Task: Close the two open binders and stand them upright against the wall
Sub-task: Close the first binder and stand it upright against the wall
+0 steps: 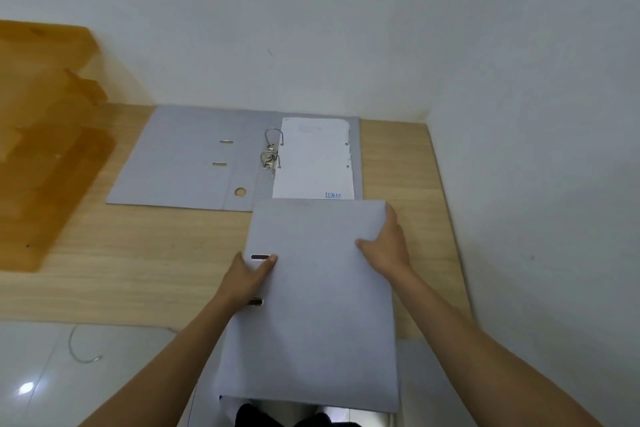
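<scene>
A grey lever-arch binder lies open flat on the wooden desk by the wall, its metal rings up and white sheets on its right half. In front of it, a second grey binder is held with its cover closed, sticking out over the desk's near edge. My left hand grips its left spine edge beside the two slots. Its right edge, near the top corner, is held by my right hand.
A white wall runs behind the desk and another closes in on the right. Brown stepped wooden shelving stands at the left. A thin wire loop lies on the glossy white floor below the desk edge.
</scene>
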Motion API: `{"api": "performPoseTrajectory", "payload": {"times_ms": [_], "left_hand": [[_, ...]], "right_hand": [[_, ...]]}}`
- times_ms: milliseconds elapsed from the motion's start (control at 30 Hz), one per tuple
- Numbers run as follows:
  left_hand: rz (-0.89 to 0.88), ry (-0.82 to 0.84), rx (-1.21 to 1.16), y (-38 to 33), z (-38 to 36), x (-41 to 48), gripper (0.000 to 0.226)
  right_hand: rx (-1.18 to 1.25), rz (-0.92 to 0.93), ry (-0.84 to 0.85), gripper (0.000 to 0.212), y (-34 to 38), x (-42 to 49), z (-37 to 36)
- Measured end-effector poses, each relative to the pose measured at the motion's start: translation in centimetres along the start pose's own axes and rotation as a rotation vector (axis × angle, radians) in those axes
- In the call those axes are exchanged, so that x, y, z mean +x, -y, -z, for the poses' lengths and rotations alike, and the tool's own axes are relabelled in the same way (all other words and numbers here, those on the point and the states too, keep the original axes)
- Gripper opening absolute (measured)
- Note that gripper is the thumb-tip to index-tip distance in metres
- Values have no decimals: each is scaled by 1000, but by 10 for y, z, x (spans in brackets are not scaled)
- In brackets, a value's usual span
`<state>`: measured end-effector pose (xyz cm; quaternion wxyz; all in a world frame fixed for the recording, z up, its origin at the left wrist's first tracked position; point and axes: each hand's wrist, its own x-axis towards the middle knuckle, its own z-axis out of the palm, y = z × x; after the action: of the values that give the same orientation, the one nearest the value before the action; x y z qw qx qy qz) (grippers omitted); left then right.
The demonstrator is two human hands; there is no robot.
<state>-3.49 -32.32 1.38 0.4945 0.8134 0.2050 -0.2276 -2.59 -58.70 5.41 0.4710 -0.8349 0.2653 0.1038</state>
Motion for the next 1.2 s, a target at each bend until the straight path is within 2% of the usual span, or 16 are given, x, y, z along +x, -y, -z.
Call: {"api": "performPoseTrajectory", "payload": {"times_ms": [100, 167, 233, 300, 367, 567, 700, 800, 933, 1000, 1100, 1200], "left_hand": [[20, -44, 33, 7, -13, -12, 62], [18, -87, 50, 6, -20, -16, 65], [19, -95, 64, 5, -24, -18, 68], [12, -82, 74, 5, -29, -19, 68], [4, -90, 71, 7, -30, -20, 68], [27, -112, 5, 13, -28, -14, 66], [194, -50, -239, 10, -19, 0, 56], [228, 102, -347, -7, -15, 5, 44], [238, 225, -447, -42, -28, 7, 61], [233, 387, -568, -63, -35, 6, 68], [180, 652, -549, -95, -44, -5, 65], [127, 841, -468, -118, -53, -16, 64]], "right_hand": [[-280, -19, 38, 99, -28, 3, -8], [-475, 89, 63, 93, -35, 2, -18], [-525, 186, 203, 86, -40, 0, -31], [-497, 205, 428, 80, -49, -4, -39], [-490, 213, 543, 78, -61, -8, -41], [-362, 104, 441, 71, -80, -7, -39], [-263, -2, 412, 69, -69, -6, -52], [-181, -82, 373, 70, -57, -9, -55], [-42, -141, 216, 72, -39, -13, -49], [15, -160, 124, 72, -26, -13, -43], [182, -190, 3, 75, -7, -12, -34], [436, -233, -66, 98, -5, -5, -26]]}}
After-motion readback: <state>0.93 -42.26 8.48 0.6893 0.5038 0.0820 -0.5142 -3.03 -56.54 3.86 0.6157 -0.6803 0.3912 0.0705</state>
